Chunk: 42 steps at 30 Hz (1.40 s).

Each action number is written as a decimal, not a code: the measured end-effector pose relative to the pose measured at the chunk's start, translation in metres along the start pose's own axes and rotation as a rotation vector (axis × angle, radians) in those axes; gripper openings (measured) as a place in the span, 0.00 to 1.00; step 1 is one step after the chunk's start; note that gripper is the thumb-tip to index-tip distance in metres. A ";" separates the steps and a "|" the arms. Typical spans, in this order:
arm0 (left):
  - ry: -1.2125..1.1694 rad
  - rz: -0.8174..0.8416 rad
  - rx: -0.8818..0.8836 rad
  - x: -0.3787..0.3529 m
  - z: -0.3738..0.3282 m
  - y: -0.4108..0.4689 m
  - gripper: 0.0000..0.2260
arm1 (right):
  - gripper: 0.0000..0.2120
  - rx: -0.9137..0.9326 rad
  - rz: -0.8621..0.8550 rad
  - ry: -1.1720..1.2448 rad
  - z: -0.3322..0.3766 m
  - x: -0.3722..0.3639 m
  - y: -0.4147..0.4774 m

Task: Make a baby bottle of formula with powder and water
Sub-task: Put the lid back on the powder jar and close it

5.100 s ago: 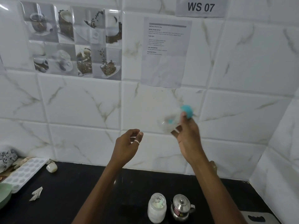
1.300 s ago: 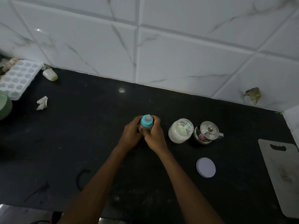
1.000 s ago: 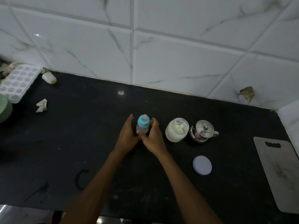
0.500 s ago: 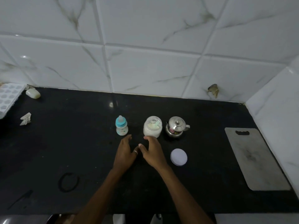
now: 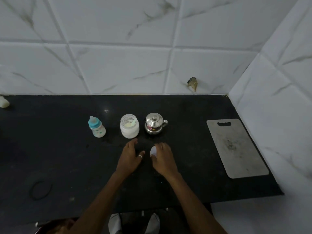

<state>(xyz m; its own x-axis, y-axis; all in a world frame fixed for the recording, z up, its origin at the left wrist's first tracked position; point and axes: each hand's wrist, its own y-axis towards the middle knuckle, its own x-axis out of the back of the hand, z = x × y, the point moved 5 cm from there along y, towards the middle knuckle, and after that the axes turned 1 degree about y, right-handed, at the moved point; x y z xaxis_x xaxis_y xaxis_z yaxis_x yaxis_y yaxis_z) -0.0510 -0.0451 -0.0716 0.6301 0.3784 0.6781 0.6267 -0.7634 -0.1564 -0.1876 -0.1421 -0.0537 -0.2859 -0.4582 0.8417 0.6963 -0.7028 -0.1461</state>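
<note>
Teal-cap bottle (image 5: 97, 127) teat-up, vertical; L hand (image 5: 129, 155) slack; R hand (image 5: 164, 157) on lid (image 5: 153, 150), grip unclear.
</note>
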 end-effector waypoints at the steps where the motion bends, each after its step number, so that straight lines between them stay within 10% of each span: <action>1: 0.004 -0.003 0.007 -0.002 0.000 -0.001 0.32 | 0.25 0.009 0.009 -0.040 -0.003 -0.001 0.000; 18: 0.012 -0.037 0.039 0.003 0.002 -0.006 0.32 | 0.35 -0.052 0.160 -0.121 -0.014 -0.016 0.002; 42: -0.028 -0.282 -0.095 0.069 -0.007 0.033 0.42 | 0.31 0.242 -0.216 0.102 0.113 0.084 0.045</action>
<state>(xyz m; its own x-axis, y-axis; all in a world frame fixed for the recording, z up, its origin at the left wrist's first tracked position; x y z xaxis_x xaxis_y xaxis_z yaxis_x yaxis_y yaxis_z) 0.0095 -0.0480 -0.0249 0.4502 0.5960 0.6649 0.7341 -0.6710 0.1043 -0.1063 -0.1504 0.0694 -0.4997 -0.3732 0.7817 0.7448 -0.6458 0.1678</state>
